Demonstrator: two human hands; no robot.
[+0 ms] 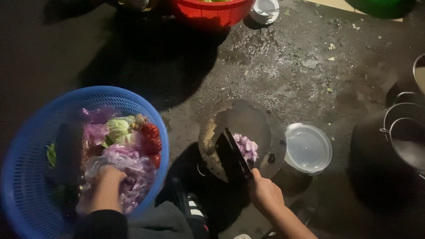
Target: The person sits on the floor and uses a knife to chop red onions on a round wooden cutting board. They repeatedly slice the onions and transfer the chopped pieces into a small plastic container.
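Note:
My right hand (265, 192) grips the handle of a dark cleaver (231, 152), whose blade rests on a round chopping block (261, 124) beside a small pile of chopped purple onion (246, 146). My left hand (106, 186) reaches into a blue plastic basket (26, 177) and lies on a clear plastic bag (128, 170) of purple pieces. The basket also holds a pale green cabbage (118, 129), red tomatoes (150, 140) and some green leaves (52, 154).
A clear round plastic container (308, 147) sits right of the block. Metal pots (405, 132) stand at the right edge. A red basket (208, 12) and a small white bowl (264, 9) are at the top. The ground is dark, wet and littered with scraps.

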